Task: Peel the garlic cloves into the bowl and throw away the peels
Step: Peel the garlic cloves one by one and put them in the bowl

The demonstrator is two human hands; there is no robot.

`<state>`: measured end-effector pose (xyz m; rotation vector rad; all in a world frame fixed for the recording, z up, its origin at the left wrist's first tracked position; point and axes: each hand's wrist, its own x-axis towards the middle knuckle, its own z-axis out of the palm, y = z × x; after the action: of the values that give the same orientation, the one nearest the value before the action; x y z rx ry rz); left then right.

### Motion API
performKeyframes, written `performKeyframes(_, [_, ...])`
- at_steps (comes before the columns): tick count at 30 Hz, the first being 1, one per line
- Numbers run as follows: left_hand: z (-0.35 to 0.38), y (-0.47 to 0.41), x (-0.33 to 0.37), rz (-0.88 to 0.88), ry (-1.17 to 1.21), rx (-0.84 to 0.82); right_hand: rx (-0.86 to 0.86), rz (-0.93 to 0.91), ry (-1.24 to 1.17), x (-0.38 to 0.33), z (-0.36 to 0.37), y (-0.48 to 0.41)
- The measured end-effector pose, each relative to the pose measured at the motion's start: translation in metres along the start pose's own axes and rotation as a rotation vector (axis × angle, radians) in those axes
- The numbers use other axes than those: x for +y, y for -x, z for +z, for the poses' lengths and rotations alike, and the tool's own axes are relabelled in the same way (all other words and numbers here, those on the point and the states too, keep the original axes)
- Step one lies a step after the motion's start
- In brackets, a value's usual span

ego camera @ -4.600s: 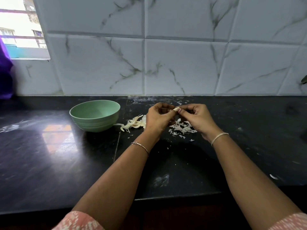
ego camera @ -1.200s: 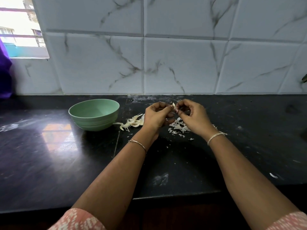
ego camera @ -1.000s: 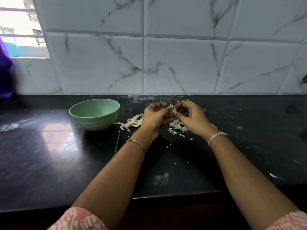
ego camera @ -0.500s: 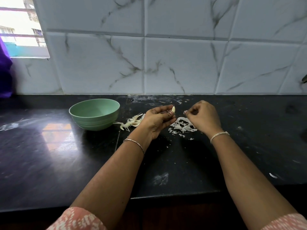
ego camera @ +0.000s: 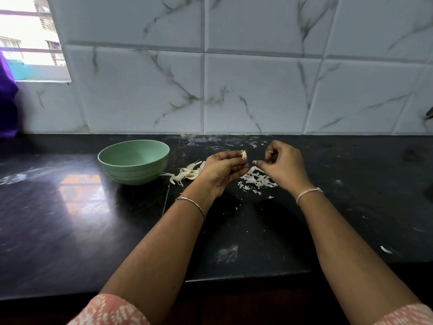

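Note:
My left hand (ego camera: 221, 170) pinches a small pale garlic clove (ego camera: 244, 155) at its fingertips, held above the black counter. My right hand (ego camera: 282, 166) hovers a little to the right of it, fingers curled, with no peel plainly visible in them. Under and between the hands lies a heap of small white peel flakes (ego camera: 256, 180). A bunch of longer pale garlic skins (ego camera: 187, 172) lies left of my left hand. The green bowl (ego camera: 133, 161) stands further left; its visible inside looks bare.
The black counter (ego camera: 93, 219) runs to a white marble-tiled wall at the back. Its front edge is near my elbows. A window is at the far left with a purple cloth (ego camera: 8, 102) beside it. Stray white flakes (ego camera: 385, 249) lie at the right.
The hands were together picking at the clove; the right hand has now pulled away to the right, leaving the clove in the left fingertips. More flakes lie on the pile.

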<state>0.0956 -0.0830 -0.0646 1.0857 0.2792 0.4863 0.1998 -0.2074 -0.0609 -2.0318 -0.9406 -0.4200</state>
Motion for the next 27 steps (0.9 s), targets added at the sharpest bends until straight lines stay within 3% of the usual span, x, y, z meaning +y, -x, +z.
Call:
performKeyframes(3, [0.002,-0.002,-0.005,0.111,-0.185,0.021,-0.058,-0.013,-0.178,-0.003,0.003,-0.001])
performKeyframes(6, [0.002,-0.005,-0.011,0.252,-0.374,0.061,-0.14,0.097,-0.407,-0.008,0.003,0.0])
performKeyframes(9, [0.001,-0.007,-0.014,0.319,-0.437,0.086,-0.174,0.127,-0.472,-0.01,0.002,0.002])
performKeyframes(18, [-0.001,-0.006,-0.008,0.249,-0.155,0.055,-0.161,0.193,-0.548,-0.013,-0.001,0.003])
performKeyframes(27, [0.0,-0.005,-0.005,0.191,-0.029,-0.001,-0.153,0.238,-0.695,-0.016,0.002,0.005])
